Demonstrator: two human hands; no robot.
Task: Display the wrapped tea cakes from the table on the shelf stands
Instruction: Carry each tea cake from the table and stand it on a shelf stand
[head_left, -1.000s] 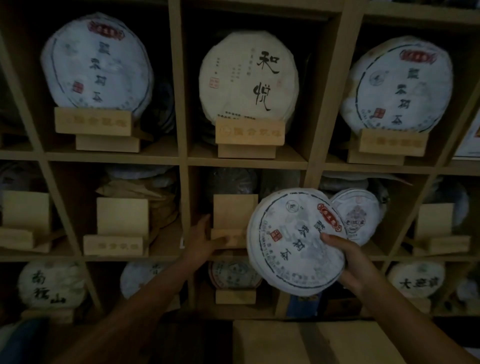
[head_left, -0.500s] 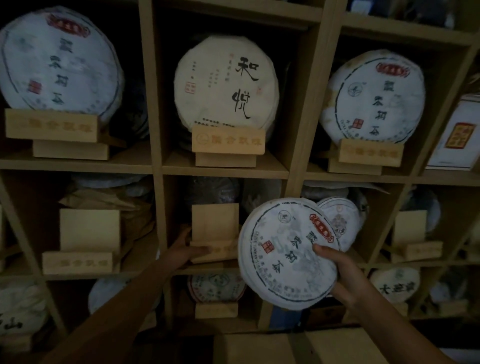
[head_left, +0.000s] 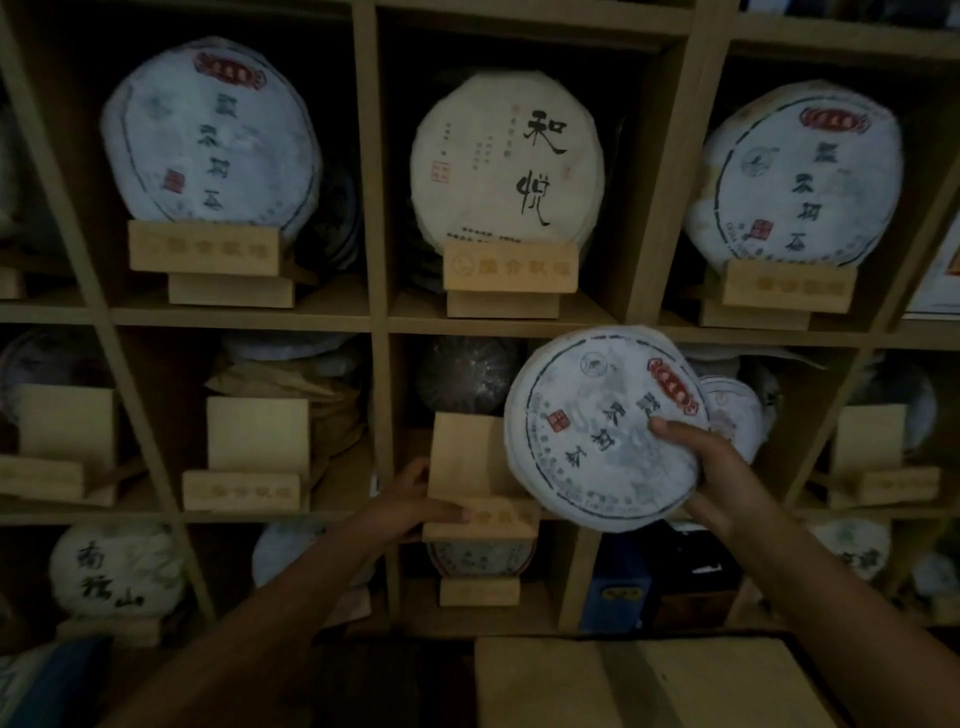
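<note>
The left hand (head_left: 410, 506) grips the empty pale wooden display stand (head_left: 480, 475) in the middle shelf compartment, probably to steady it. The right hand (head_left: 719, 470) pinches the round white paper-wrapped tea cake (head_left: 597, 431) just beside it, tilted, held in air. The cake bears a red seal, dark characters and a ring border.

The cream-wrapped tea cake (head_left: 506, 158) in the top middle compartment bears two large brushed black characters, 和悦, with a small red seal to their left. On the lower-left cake (head_left: 111, 569) the black brushwork seems to read 南糯山. The white cake (head_left: 597, 431) gripped by the right hand (head_left: 727, 473) carries a red oval label and dark calligraphy, too blurred to read. Engraved characters on the wooden stand fronts (head_left: 511, 267) are illegible.
</note>
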